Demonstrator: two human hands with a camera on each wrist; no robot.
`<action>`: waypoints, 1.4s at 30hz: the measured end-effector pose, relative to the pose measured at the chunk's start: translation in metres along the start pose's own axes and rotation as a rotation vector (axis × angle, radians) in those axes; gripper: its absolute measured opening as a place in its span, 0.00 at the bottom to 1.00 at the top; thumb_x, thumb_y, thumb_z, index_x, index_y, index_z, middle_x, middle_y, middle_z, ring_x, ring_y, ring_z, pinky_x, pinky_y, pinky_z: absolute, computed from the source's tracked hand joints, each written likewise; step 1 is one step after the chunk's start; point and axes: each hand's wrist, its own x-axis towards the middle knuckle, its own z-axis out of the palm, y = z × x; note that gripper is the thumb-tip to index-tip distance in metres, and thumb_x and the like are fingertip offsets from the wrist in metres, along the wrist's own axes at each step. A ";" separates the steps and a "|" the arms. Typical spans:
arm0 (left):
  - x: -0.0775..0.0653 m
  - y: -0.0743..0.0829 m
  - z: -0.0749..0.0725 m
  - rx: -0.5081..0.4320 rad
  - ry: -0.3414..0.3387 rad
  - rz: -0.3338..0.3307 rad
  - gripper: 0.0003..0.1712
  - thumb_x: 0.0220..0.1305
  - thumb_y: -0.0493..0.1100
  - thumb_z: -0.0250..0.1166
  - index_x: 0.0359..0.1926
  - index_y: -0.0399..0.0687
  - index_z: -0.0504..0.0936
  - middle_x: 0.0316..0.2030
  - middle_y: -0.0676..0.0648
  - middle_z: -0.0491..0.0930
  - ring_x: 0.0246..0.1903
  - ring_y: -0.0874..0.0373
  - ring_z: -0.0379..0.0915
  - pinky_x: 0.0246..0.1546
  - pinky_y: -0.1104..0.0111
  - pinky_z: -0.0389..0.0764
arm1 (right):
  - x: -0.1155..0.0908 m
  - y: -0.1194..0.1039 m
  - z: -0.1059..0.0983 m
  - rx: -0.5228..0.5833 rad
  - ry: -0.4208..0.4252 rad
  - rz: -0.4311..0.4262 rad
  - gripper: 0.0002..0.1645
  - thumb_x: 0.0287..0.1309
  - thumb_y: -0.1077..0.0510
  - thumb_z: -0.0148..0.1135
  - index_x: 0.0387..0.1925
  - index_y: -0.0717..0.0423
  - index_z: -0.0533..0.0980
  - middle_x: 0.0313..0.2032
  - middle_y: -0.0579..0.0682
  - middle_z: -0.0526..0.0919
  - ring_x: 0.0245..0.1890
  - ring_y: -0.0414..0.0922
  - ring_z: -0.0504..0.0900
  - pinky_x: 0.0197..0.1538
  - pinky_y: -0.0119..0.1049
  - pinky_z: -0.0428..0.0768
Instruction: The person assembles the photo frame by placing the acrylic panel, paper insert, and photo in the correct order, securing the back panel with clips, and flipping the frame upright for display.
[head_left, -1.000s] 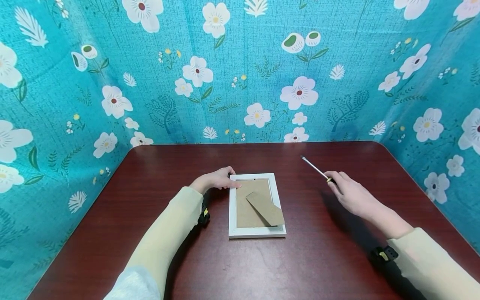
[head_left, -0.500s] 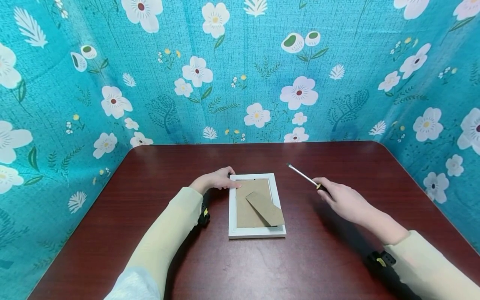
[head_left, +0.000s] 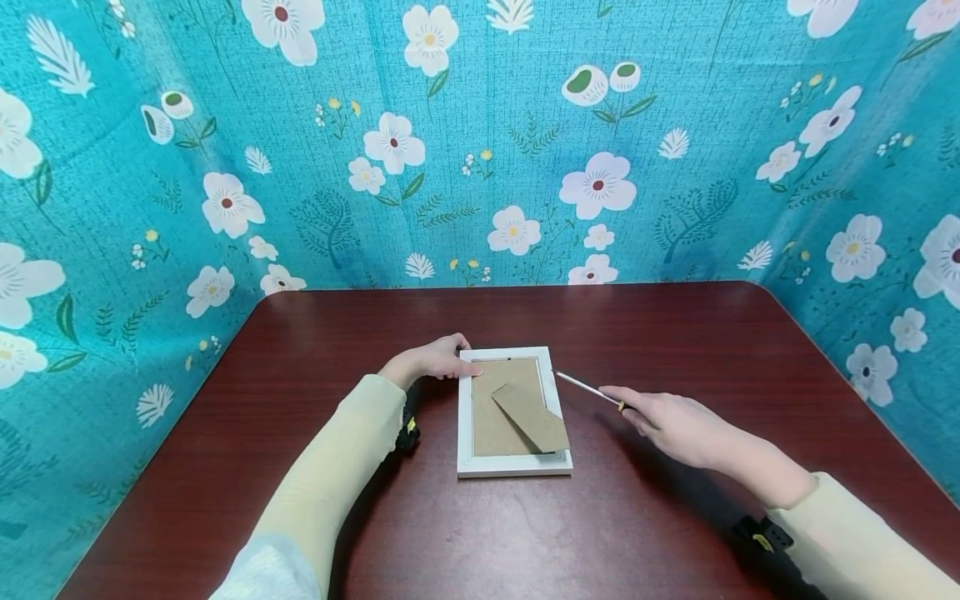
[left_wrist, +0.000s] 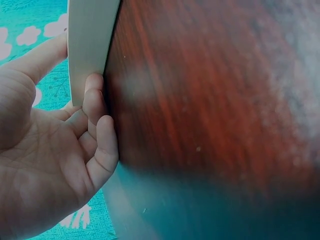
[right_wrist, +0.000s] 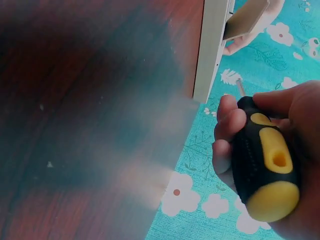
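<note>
A white picture frame (head_left: 466, 425) lies face down on the table, its brown backing board (head_left: 491, 429) facing up. The folding stand (head_left: 534, 418) on the back sticks up at a slant. My left hand (head_left: 437, 358) holds the frame's upper left corner, thumb on top; in the left wrist view its fingers curl against the frame's side (left_wrist: 89, 50). My right hand (head_left: 678, 423) grips a screwdriver (head_left: 588, 388) by its black and yellow handle (right_wrist: 275, 150). The screwdriver's tip is at the frame's upper right edge; whether it touches is unclear.
The dark red wooden table (head_left: 510, 542) extends around the frame on all sides. A turquoise flowered cloth (head_left: 480, 167) hangs behind the table and along both sides. Each wrist carries a small black device, such as the one on the right wrist (head_left: 765, 533).
My right hand has moved left and toward me, bringing the screwdriver's tip from beyond the frame to its right edge. The left hand and the picture frame have stayed in place.
</note>
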 end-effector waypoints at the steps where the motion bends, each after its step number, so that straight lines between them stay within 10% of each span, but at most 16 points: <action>1: 0.000 0.000 0.000 0.001 -0.001 0.000 0.25 0.62 0.51 0.68 0.48 0.43 0.67 0.28 0.46 0.73 0.26 0.56 0.66 0.28 0.68 0.69 | -0.001 -0.001 0.000 0.007 -0.007 0.005 0.27 0.66 0.61 0.59 0.65 0.48 0.68 0.39 0.47 0.83 0.28 0.38 0.74 0.28 0.35 0.73; 8: -0.001 0.006 0.000 0.068 -0.016 -0.029 0.27 0.62 0.55 0.66 0.49 0.43 0.65 0.31 0.45 0.72 0.29 0.55 0.67 0.29 0.66 0.72 | -0.003 -0.005 0.002 0.028 -0.022 0.036 0.27 0.65 0.60 0.60 0.64 0.48 0.70 0.46 0.52 0.83 0.36 0.42 0.79 0.39 0.44 0.81; 19: -0.008 0.036 0.015 0.334 -0.065 -0.189 0.73 0.45 0.79 0.64 0.77 0.45 0.36 0.73 0.44 0.52 0.63 0.51 0.61 0.55 0.57 0.72 | -0.006 -0.007 0.004 0.034 -0.020 0.026 0.26 0.65 0.61 0.59 0.64 0.48 0.70 0.47 0.52 0.83 0.39 0.44 0.80 0.42 0.48 0.81; 34: -0.003 0.038 0.026 0.523 0.010 -0.193 0.74 0.44 0.80 0.63 0.76 0.40 0.40 0.68 0.42 0.63 0.63 0.52 0.64 0.59 0.60 0.68 | -0.012 -0.007 0.004 -0.035 -0.005 -0.053 0.30 0.65 0.60 0.59 0.68 0.43 0.68 0.52 0.50 0.82 0.44 0.42 0.82 0.45 0.46 0.80; 42: -0.004 0.046 0.030 0.673 0.021 -0.231 0.73 0.43 0.83 0.59 0.76 0.42 0.44 0.63 0.45 0.71 0.53 0.55 0.72 0.54 0.60 0.70 | -0.015 -0.007 0.002 -0.030 0.018 -0.145 0.30 0.62 0.60 0.64 0.66 0.47 0.71 0.48 0.48 0.84 0.33 0.31 0.77 0.31 0.32 0.74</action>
